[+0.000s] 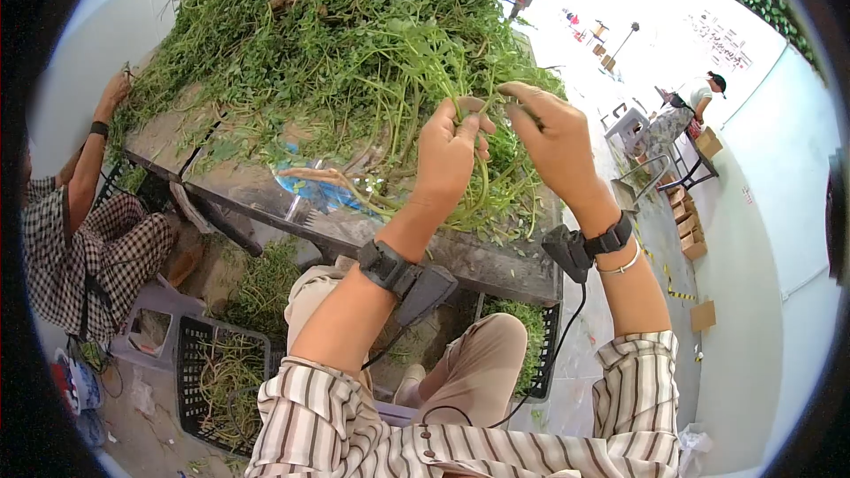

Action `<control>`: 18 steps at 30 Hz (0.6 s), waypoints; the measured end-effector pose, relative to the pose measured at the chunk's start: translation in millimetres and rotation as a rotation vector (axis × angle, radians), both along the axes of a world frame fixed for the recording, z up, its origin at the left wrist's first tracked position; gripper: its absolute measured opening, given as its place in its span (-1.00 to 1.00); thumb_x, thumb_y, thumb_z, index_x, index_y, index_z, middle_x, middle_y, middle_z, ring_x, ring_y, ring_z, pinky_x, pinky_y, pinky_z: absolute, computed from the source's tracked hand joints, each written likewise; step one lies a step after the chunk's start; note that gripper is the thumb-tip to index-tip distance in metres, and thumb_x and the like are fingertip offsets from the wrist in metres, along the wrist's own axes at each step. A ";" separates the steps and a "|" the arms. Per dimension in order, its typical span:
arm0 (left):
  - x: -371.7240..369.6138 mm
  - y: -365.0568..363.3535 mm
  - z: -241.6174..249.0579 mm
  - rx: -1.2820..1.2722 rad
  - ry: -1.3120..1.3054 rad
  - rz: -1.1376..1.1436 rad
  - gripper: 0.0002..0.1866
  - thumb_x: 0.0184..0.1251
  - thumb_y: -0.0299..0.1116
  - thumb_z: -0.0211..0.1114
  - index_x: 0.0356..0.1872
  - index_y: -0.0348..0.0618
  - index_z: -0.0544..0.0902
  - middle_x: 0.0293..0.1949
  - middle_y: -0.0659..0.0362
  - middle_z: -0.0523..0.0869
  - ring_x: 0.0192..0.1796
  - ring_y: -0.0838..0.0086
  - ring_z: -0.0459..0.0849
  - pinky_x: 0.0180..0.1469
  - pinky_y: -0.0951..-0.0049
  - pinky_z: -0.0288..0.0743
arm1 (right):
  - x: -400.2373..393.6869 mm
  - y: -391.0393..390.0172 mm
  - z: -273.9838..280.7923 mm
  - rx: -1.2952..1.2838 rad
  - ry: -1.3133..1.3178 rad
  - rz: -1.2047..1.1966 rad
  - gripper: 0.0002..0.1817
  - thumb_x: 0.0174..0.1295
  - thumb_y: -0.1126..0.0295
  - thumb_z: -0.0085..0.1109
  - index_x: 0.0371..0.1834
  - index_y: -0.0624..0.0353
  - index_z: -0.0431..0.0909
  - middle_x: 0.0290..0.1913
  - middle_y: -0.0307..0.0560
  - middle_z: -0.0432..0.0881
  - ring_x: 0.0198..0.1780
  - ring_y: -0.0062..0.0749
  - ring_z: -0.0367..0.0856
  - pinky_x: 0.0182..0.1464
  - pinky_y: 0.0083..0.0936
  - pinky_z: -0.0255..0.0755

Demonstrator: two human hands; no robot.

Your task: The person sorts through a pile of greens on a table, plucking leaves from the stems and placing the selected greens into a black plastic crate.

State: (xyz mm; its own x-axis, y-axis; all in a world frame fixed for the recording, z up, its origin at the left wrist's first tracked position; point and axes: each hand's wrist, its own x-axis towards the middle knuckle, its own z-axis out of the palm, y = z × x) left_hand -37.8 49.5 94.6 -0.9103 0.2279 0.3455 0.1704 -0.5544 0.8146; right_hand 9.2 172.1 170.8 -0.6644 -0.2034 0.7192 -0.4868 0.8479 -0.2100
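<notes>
1. At the far left we see a co-worker's hand (113,93) at the near side of the heap, well apart from our own two hands.
2. Next comes the heap of greens (328,44), spread over the table (465,264) and reaching close behind our hands. Blue plastic (310,186) lies on the tabletop, left of our left wrist; below the table, farther left, is a black crate (186,381) holding stems.
3. Our left hand (452,142) has thumb and fingers pinched around a few green stems (444,73), so this is the hand nearer to them; they pass right through its grip.
4. The stems' long axis runs roughly away from us: leafy tops lean up and left over the heap, where they blend with other greens, and stalks seem to trail below the fingers toward us. We cannot tell where each stem ends.
5. Our right hand (549,133) is just right of the stems, fingers reaching left toward them, thumb and forefinger apart. We cannot tell whether a fingertip touches a stalk.
6. A narrow gap separates our hands. The table's front edge lies nearer us than both, and its right edge is close beside our right wrist, with more open room beyond that side than toward the heap.
</notes>
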 end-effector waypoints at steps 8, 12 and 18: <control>4.4 -4.4 0.6 -0.072 0.068 -0.002 -0.82 0.45 -0.47 0.00 -0.04 -0.29 0.48 -0.33 0.19 0.62 -0.46 0.64 0.48 -0.41 0.59 0.41 | -13.0 7.5 1.2 0.460 -0.036 -0.094 -0.83 0.14 0.42 0.12 -0.20 0.12 0.60 -0.36 -0.09 0.61 -0.35 -0.07 0.61 -0.35 -0.30 0.50; 5.2 -2.6 1.4 -0.115 0.100 -0.013 -0.83 0.45 -0.48 -0.01 -0.05 -0.28 0.48 -0.37 0.21 0.61 -0.48 0.65 0.47 -0.43 0.60 0.40 | -10.4 3.2 2.3 0.088 -0.211 -0.092 -0.80 0.11 0.37 0.08 -0.29 0.24 0.59 -0.38 0.00 0.62 -0.40 -0.14 0.59 -0.33 -0.36 0.46; 2.8 0.2 1.6 -0.119 0.086 -0.016 -0.84 0.45 -0.49 -0.02 -0.07 -0.28 0.49 -0.40 0.22 0.59 -0.51 0.66 0.44 -0.45 0.61 0.38 | -25.8 18.5 -9.1 -0.364 -0.449 -0.107 -0.74 0.07 0.30 0.08 -0.38 0.31 0.59 -0.46 -0.05 0.56 -0.39 -0.42 0.47 -0.26 -0.46 0.36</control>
State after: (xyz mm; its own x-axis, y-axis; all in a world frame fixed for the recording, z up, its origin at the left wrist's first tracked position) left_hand -35.0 49.7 96.2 -0.8745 0.2864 0.3915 0.2339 -0.4582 0.8575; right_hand -16.6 190.6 161.7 -0.9234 0.0889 0.3733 -0.1986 0.7217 -0.6631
